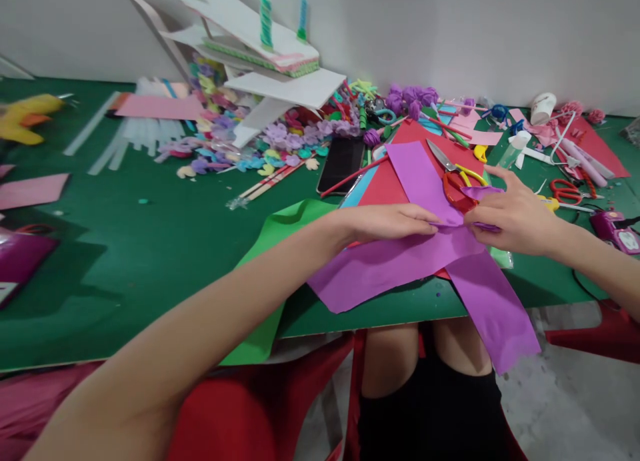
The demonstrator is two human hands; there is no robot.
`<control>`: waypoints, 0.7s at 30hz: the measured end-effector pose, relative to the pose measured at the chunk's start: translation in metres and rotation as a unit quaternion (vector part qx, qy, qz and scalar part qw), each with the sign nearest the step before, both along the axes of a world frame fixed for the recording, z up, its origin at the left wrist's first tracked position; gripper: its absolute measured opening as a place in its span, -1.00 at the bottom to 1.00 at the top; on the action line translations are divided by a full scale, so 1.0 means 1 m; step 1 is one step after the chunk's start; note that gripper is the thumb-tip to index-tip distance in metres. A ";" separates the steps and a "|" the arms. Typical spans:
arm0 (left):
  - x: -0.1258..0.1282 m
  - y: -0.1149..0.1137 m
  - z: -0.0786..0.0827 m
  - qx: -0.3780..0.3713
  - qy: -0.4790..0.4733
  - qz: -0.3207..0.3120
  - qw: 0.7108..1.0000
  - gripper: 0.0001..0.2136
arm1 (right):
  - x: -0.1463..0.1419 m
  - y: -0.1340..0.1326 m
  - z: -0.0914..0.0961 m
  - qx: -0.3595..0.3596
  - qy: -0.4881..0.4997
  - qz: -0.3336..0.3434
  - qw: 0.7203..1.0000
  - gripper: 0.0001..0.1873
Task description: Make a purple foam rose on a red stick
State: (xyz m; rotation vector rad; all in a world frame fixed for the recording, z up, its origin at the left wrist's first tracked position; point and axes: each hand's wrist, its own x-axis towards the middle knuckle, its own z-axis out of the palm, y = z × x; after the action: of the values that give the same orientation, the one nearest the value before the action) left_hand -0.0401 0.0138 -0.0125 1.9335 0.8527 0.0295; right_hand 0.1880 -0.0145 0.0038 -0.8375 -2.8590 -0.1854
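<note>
Long strips of purple crepe paper point(395, 268) lie crossed in front of me, one end hanging over the table's front edge. My left hand point(400, 221) has its fingers closed on a fold of the paper near the crossing. Close beside it, my right hand point(515, 214) pinches a gathered part of the same paper, its index finger raised. Scissors point(453, 171) with red and yellow handles rest just beyond my hands, on red sheets point(375, 188). A green sheet point(290, 231) lies partly under my left forearm and droops over the edge.
A white tiered stand point(285, 81) rises at the back over many coloured flower pieces point(290, 138). A phone point(343, 164) lies nearby. Glue guns point(580, 154) point(30, 118) sit at both sides. Red-handled scissors point(567, 191) and a purple device point(615, 231) are at right.
</note>
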 end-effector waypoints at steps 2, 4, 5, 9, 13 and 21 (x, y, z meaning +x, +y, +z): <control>0.001 0.000 -0.006 -0.041 -0.024 0.030 0.998 -0.60 | 0.000 -0.001 -0.001 -0.003 0.010 -0.013 1.000 -0.74; 0.001 0.000 -0.012 -0.086 -0.055 0.038 0.994 -0.59 | 0.000 -0.003 0.000 -0.003 0.005 -0.025 1.000 -0.73; 0.001 0.000 -0.014 -0.105 -0.071 0.039 0.991 -0.57 | 0.000 -0.004 0.001 -0.002 -0.002 -0.027 1.000 -0.73; -0.001 -0.001 -0.012 -0.189 -0.104 0.053 0.975 -0.49 | 0.003 -0.007 0.007 -0.022 0.000 -0.017 1.000 -0.69; 0.004 -0.003 -0.005 -0.209 -0.113 0.036 0.971 -0.65 | 0.004 -0.009 0.011 -0.115 0.025 -0.035 0.992 -0.67; 0.020 -0.011 -0.004 -0.208 -0.131 0.044 0.968 -0.86 | 0.002 -0.010 0.009 -0.061 -0.028 0.016 0.998 -0.61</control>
State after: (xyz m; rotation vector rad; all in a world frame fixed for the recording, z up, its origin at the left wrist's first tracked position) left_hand -0.0206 0.0032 -0.0170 1.4590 0.7018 0.1445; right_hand 0.1902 -0.0241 0.0128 -0.8198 -2.9586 -0.0318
